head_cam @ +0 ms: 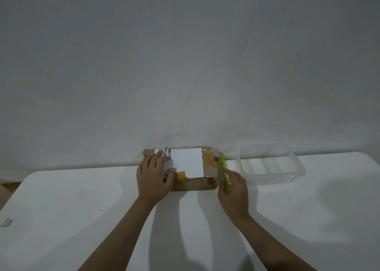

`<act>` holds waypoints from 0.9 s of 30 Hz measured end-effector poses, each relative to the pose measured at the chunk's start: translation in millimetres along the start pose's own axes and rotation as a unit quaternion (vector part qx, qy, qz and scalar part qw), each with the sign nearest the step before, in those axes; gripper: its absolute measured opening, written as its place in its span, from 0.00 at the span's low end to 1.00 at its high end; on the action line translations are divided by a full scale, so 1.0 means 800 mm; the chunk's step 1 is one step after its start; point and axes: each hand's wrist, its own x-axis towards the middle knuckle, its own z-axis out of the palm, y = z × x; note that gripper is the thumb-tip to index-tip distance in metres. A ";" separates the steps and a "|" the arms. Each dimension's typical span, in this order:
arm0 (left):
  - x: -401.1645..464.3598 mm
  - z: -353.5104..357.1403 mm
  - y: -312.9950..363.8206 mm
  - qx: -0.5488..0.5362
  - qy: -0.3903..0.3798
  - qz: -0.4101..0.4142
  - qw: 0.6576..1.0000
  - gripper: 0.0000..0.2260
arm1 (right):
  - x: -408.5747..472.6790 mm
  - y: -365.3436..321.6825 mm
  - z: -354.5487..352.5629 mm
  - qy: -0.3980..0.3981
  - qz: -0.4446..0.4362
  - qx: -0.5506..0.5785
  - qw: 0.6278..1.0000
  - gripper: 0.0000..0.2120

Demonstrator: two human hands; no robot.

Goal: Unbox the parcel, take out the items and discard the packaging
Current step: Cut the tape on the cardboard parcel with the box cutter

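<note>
Lying on white bench [82,209], both hands apart. Left hand [153,177] pressing flat, fingers straight, on parcel [191,180] top. Right hand [233,192] gripping green cutter [222,168] against parcel's right end. Sitting beyond right hand, clear plastic tray [271,163]. Parcel backing onto wall [185,65].

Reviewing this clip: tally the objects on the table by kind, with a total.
Cardboard parcel, taped, with a white label: 1
Green box cutter, gripped by the right hand: 1
Clear plastic container: 1
Total: 3
</note>
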 end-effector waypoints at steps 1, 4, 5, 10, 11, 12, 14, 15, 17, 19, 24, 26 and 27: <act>0.000 0.000 0.000 0.001 0.000 0.001 1.000 0.18 | -0.006 0.005 0.000 -0.002 0.008 -0.024 1.000 0.13; -0.001 0.001 0.000 0.002 0.001 0.003 1.000 0.17 | -0.014 0.010 0.001 -0.008 0.013 -0.059 0.998 0.13; 0.000 0.001 0.000 0.002 0.001 0.004 1.000 0.17 | -0.014 0.009 0.001 -0.010 0.015 -0.064 0.998 0.12; -0.001 0.002 0.000 0.008 0.007 0.011 1.000 0.17 | -0.001 0.000 -0.005 -0.050 0.087 -0.054 0.994 0.13; -0.001 0.003 0.000 0.010 0.009 0.012 1.000 0.17 | 0.002 -0.001 -0.008 -0.066 0.097 -0.042 0.992 0.15; -0.001 0.004 0.000 0.012 0.010 0.012 1.000 0.17 | 0.004 -0.001 -0.009 -0.080 0.102 -0.032 0.991 0.16; -0.002 0.005 -0.001 0.014 0.010 0.012 1.000 0.17 | 0.005 0.001 -0.013 -0.096 0.110 -0.021 0.989 0.16; -0.002 0.005 -0.001 0.014 0.012 0.013 1.000 0.17 | 0.004 0.001 -0.014 -0.100 0.121 -0.014 0.987 0.16; -0.002 0.006 -0.002 0.012 0.013 0.014 1.000 0.17 | -0.001 -0.002 -0.019 -0.099 0.152 0.014 0.983 0.15; -0.002 0.006 -0.002 0.011 0.015 0.014 1.000 0.17 | -0.007 -0.011 -0.026 -0.080 0.162 0.047 0.982 0.13; -0.002 0.004 -0.002 0.015 0.019 0.018 1.000 0.17 | -0.012 -0.045 -0.041 -0.008 0.089 0.139 0.986 0.13; -0.002 0.003 -0.002 0.012 0.021 0.020 1.000 0.17 | -0.004 -0.056 -0.037 -0.016 0.049 0.159 0.986 0.14; -0.002 0.003 -0.001 0.009 0.019 0.020 1.000 0.17 | 0.002 -0.060 -0.032 -0.030 0.033 0.158 0.986 0.14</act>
